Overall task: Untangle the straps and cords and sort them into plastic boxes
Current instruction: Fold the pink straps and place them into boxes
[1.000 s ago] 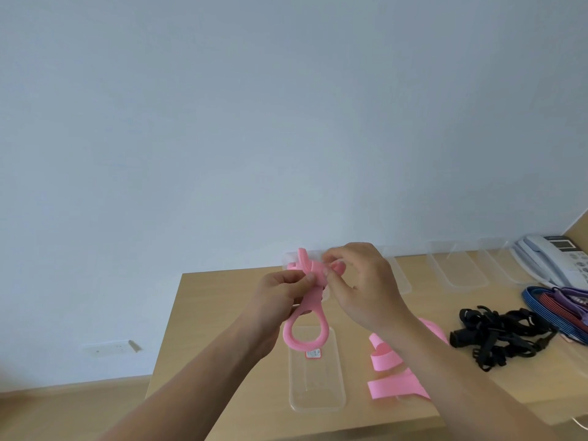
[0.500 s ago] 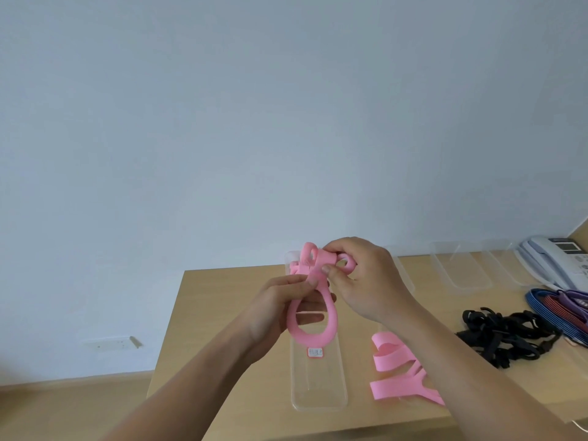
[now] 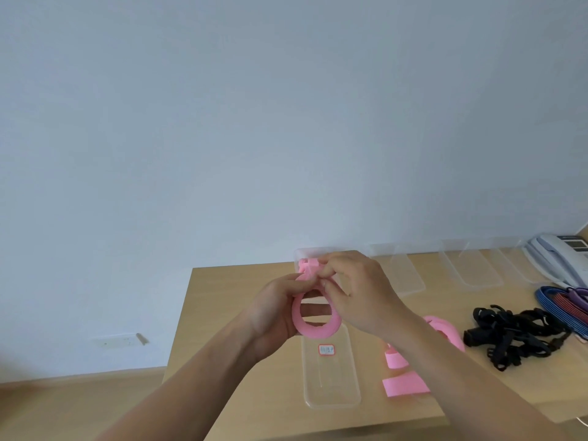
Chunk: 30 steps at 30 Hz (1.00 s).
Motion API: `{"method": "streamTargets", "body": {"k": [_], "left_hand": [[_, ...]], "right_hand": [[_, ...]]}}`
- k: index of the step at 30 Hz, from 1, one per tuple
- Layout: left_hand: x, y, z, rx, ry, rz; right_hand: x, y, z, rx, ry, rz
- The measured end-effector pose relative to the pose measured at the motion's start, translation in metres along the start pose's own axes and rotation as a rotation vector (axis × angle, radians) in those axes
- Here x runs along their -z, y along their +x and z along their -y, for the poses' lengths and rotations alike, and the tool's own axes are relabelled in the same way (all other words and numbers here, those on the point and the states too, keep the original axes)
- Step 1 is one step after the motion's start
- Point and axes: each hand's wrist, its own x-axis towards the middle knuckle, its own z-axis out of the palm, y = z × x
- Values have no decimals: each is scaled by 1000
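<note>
A pink strap [image 3: 313, 329] is held up over the table, a loop of it hanging down. My left hand [image 3: 273, 316] grips the strap at the loop's top left. My right hand [image 3: 356, 294] pinches the bunched upper part of the strap. Under the loop lies a clear plastic lid [image 3: 331, 377] with a small pink label. Behind my hands stands a clear plastic box [image 3: 299, 254] with more pink strap in it. Further pink strap pieces [image 3: 404, 381] lie on the table under my right forearm.
A black tangle of straps [image 3: 515, 335] lies to the right on the wooden table [image 3: 229, 281]. Blue, red and purple cords [image 3: 563, 297] lie beyond it near a white telephone [image 3: 556, 254]. Several clear boxes [image 3: 467, 265] line the back edge.
My hands have closed in on the strap's bunched top, and the right hand's fingers have shifted lower onto it. The hanging loop stays about the same.
</note>
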Motion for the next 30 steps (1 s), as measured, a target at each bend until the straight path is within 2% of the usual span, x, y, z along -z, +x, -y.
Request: {"method": "streamTargets", "body": {"k": [3,5,10,17,23,30], "left_hand": [[11,-4,-3,6,19,9],[18,-8,-4,10,19,2],[38,-19,1,28,-117,27],[53,-16,29,82,-287,-102],[70,4,35,102,-240,-128],[79,39,38,156,-215,-210]], "right_hand": [[-3,7,4,-137,87,170],[-11,8,10,-141,70,246],[-40,1,23,-76,2,145],[-68,-21,24,-105,-51,-33],[-77,-12,3,-110,64,71],[-81,-7,-40,-57,28,267]]}}
